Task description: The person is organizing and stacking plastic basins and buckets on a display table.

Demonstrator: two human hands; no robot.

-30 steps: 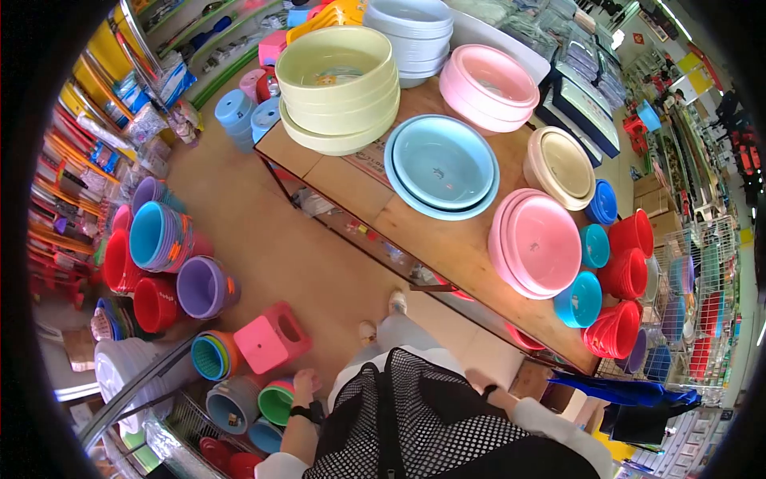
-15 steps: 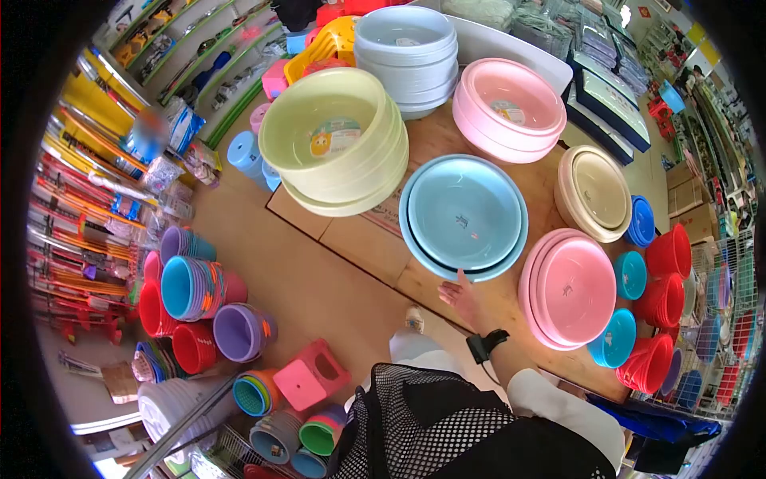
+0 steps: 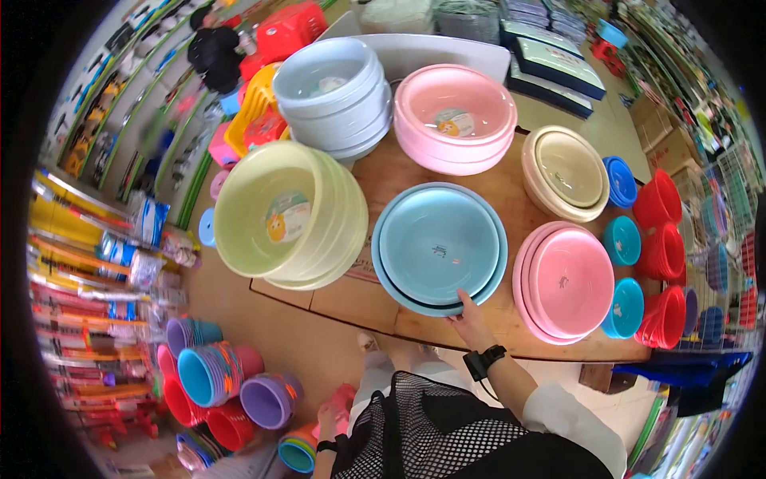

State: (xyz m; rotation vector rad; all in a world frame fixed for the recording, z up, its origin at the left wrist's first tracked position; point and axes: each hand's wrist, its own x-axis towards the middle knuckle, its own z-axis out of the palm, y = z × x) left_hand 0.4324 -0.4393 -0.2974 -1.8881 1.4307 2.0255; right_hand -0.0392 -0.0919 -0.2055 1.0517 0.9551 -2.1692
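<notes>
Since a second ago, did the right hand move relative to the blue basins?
Yes. The right hand rose from beside the waist to the near rim of the blue basins on the wooden table.

Six big basin stacks (image 3: pixel 289 214) (image 3: pixel 335 92) (image 3: pixel 455 116) (image 3: pixel 439 243) (image 3: pixel 565 172) (image 3: pixel 558 281), two hands (image 3: pixel 465 315) (image 3: pixel 327 415)

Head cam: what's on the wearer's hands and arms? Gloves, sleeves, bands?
No gloves: both hands are bare. The right hand has a black wristband with a thin black cord trailing from it, and a white sleeve further up. The left hand wears a black band too; its sleeve is hidden.
</notes>
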